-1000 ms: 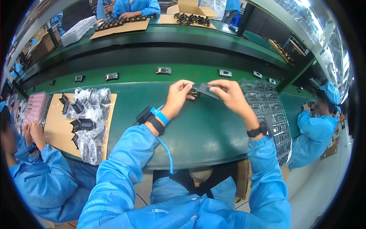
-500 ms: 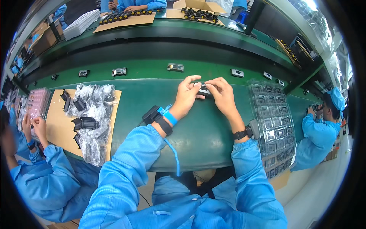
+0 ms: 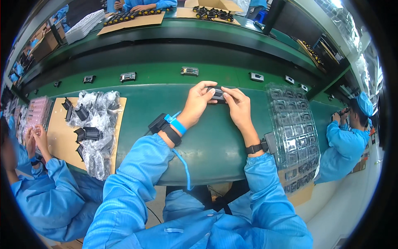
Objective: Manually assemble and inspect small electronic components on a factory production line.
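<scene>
Between my two hands is a small black rectangular plastic housing point(image 3: 216, 95), held level above the far part of the green table. My left hand point(image 3: 198, 102) grips its left end, with the thumb on top and the fingers behind. My right hand point(image 3: 239, 106) pinches the right end between thumb and fingers. The fingers partly cover the housing, and its underside is hidden. A blue strap with a cord and a black band circle my left wrist; a black band circles my right wrist.
Clear plastic trays point(image 3: 293, 137) lie to my right. At left, a cardboard sheet point(image 3: 60, 137) carries black parts and bagged pieces point(image 3: 97, 141). Along the far green strip stand several small devices point(image 3: 189, 71). Co-workers sit on the left point(image 3: 49, 199) and right point(image 3: 346, 137), another across the bench.
The housing has turned so that its broad top face now shows more. My hands have shifted slightly, and the whole view has moved a little.
</scene>
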Motion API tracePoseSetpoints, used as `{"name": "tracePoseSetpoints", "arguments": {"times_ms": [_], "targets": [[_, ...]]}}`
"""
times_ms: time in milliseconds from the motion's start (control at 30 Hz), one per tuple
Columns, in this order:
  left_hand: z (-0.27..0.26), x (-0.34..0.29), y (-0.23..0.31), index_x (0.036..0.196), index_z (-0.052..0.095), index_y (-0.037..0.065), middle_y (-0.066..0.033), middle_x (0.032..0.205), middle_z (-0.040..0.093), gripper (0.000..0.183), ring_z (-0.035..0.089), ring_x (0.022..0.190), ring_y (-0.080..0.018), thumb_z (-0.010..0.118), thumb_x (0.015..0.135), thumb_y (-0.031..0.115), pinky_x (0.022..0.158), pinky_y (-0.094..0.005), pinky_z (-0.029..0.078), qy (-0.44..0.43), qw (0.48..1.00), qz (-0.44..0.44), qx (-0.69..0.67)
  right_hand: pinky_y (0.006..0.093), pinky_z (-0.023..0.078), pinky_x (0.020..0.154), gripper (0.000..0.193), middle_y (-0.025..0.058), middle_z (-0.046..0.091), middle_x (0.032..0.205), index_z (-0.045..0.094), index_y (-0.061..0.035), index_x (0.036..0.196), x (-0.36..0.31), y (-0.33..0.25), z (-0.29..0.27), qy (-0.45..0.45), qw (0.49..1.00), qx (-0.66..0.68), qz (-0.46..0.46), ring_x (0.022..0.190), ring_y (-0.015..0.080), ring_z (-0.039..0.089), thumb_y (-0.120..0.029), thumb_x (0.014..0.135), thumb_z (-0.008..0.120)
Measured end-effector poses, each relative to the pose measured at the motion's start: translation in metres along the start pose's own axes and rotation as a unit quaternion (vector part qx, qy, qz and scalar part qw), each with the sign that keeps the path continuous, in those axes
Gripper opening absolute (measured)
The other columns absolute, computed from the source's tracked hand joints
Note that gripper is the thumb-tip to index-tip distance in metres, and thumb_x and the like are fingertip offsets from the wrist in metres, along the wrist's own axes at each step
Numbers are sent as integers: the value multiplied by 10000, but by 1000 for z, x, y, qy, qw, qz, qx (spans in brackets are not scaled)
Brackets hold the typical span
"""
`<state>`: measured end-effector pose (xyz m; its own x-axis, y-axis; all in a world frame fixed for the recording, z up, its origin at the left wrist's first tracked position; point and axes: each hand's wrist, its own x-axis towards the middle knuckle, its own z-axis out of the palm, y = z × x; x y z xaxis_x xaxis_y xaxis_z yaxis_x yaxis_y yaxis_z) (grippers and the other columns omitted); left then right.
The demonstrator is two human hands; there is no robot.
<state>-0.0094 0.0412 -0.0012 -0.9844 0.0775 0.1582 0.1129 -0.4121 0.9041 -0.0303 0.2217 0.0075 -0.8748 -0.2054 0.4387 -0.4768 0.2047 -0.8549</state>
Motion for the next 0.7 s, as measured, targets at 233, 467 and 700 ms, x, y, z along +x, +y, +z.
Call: {"name": "tracePoseSetpoints", "arguments": {"times_ms": [233, 467, 700], "targets": [[-3, 3, -7, 1326, 595, 24, -74, 1140, 719, 260, 694, 1036, -138, 549, 1078, 84, 895, -302, 592, -9, 1000, 12, 22, 246, 537, 830, 216, 49, 739, 1033, 759, 28, 1180, 2, 0, -1, -13, 995, 74, 67, 905, 100, 659, -6, 979, 689], [0, 3, -7, 1507, 370, -25, -211, 1220, 679, 536, 725, 1069, -279, 616, 1051, 109, 867, -363, 624, 87, 996, 10, -22, 249, 519, 800, 205, 20, 739, 1011, 742, 19, 1176, 71, 36, -23, 90, 993, 38, 67, 866, 90, 638, -61, 994, 693], [-2, 3, -10, 1450, 418, -56, -197, 1118, 687, 485, 744, 906, -250, 619, 1024, 62, 765, -329, 628, 88, 996, 6, -7, 461, 477, 1010, 453, 174, 590, 1179, 647, -112, 1370, 105, 74, -20, 103, 896, -413, -126, 1123, 376, 584, -55, 922, 686]]}}
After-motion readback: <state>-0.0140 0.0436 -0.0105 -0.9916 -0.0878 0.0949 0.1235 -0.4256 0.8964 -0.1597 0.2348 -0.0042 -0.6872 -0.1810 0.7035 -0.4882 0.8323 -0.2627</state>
